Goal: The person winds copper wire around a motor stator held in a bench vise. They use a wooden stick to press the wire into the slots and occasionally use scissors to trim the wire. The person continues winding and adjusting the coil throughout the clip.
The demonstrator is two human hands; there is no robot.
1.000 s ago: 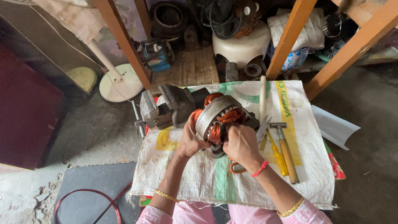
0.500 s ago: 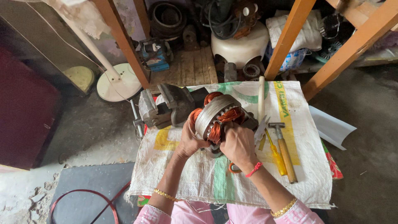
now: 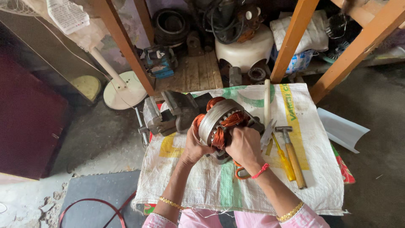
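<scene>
A round metal motor stator (image 3: 217, 120) with copper wire windings stands on edge on a white woven sack (image 3: 312, 169). My left hand (image 3: 193, 145) grips its left side, fingers pressed on the orange copper coils. My right hand (image 3: 245, 145), with a red thread at the wrist, clasps the right side of the stator, its fingers curled into the windings. Both forearms reach up from the bottom edge, each with a gold bangle.
A grey bench vise (image 3: 168, 114) sits just left of the stator. To the right lie a hammer (image 3: 292, 154), a yellow screwdriver (image 3: 283, 158) and a white stick (image 3: 266, 101). Orange-handled scissors (image 3: 241, 173) lie under my right wrist. Orange wooden legs (image 3: 291, 42), a white fan base (image 3: 124, 90) stand behind.
Both hands stay on the stator; they and the stator have shifted only slightly. Nothing else on the sack has moved.
</scene>
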